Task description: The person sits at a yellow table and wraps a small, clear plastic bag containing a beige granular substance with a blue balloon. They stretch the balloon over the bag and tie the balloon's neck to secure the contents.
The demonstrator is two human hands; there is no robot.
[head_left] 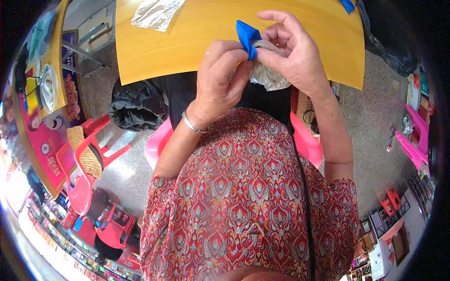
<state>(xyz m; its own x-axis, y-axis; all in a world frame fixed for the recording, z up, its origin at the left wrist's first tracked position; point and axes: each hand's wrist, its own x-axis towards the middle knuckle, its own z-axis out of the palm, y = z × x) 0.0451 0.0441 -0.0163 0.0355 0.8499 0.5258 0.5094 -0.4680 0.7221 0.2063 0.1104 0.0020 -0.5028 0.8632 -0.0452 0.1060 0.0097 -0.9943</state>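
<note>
Above the near edge of the yellow table, my left hand (222, 77) is closed, its thumb and fingers pinching a folded blue ribbon-like strip (247, 36). The strip's pointed end sticks up past my fingertips. Just right of it, my right hand (297, 56) grips a greyish-beige bundle (268, 71) that looks like cord or mesh, with clear plastic at its lower end. My right thumb lies against the bundle beside the blue strip, and one finger is stretched out over the top. The two hands almost meet. My palms and fingers hide part of the bundle.
The yellow table (197, 54) bears a clear plastic bag (157, 13) at its far left and a blue scrap (347, 5) at far right. Black plastic bags (138, 105) flank it. Pink chairs (84, 187) stand at left; stocked shelves line the rim.
</note>
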